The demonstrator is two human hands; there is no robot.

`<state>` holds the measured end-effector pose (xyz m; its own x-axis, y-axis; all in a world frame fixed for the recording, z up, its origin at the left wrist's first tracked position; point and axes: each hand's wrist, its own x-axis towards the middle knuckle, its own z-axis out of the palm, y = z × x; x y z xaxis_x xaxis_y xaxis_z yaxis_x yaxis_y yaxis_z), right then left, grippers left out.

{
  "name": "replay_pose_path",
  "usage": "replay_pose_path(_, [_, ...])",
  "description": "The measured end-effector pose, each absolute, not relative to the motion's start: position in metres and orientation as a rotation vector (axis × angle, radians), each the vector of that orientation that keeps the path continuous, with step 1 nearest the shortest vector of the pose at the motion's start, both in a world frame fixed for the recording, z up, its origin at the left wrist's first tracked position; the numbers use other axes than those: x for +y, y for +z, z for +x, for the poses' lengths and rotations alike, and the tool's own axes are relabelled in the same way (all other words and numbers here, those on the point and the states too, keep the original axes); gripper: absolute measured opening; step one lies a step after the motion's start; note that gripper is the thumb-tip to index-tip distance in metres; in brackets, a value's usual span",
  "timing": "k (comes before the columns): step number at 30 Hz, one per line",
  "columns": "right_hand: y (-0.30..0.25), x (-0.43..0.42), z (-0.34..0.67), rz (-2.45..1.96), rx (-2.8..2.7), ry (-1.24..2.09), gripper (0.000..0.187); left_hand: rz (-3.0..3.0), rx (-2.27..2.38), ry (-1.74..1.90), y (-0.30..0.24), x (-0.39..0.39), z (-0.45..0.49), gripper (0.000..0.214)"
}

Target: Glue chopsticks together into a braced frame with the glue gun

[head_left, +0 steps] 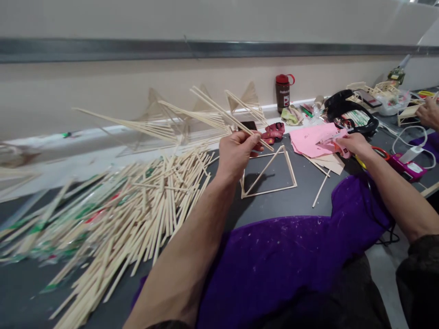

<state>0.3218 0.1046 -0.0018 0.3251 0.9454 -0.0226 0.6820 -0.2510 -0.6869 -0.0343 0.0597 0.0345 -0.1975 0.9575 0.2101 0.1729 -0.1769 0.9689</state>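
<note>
Pinched between the thumb and fingers of my left hand (240, 148) are thin wooden sticks (219, 109), slanting up toward the wall. Below and just right of that hand, a four-sided frame of joined sticks (269, 193) with a diagonal piece lies on the dark table. My right hand (356, 144) is closed round a hot glue gun (331, 137) with a pink handle and a pale, see-through body. Its nozzle points left, over pink paper (305, 140). Part of the gun's grip is hidden by my fingers.
A big heap of loose sticks (161, 196) and plastic packets (85, 219) cover the left side. Stick structures (206, 116) stand along the wall. A bottle (283, 93), a magenta power adapter (409, 167) and cables lie right; another person's hand (430, 112) is at the far right.
</note>
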Motion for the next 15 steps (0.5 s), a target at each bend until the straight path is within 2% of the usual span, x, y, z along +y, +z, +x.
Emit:
replay_pose_path(4, [0.007, 0.104, 0.325, -2.310, -1.708, 0.338, 0.051, 1.379, 1.350, 1.436, 0.034, 0.066, -0.032, 0.007])
replay_pose_path(7, [0.016, 0.094, 0.316, -2.507, -1.825, 0.044, 0.058, 1.414, 1.379, 1.400, 0.034, 0.072, -0.031, 0.009])
replay_pose_path(11, [0.031, 0.072, 0.292, -2.371, -1.980, -0.247, 0.051, 1.512, 1.409, 1.257, 0.029, 0.082, -0.028, 0.013])
replay_pose_path(15, [0.039, 0.071, 0.251, -1.934, -2.248, -0.096, 0.038, 1.582, 1.429, 1.133, 0.022, 0.094, -0.022, 0.016])
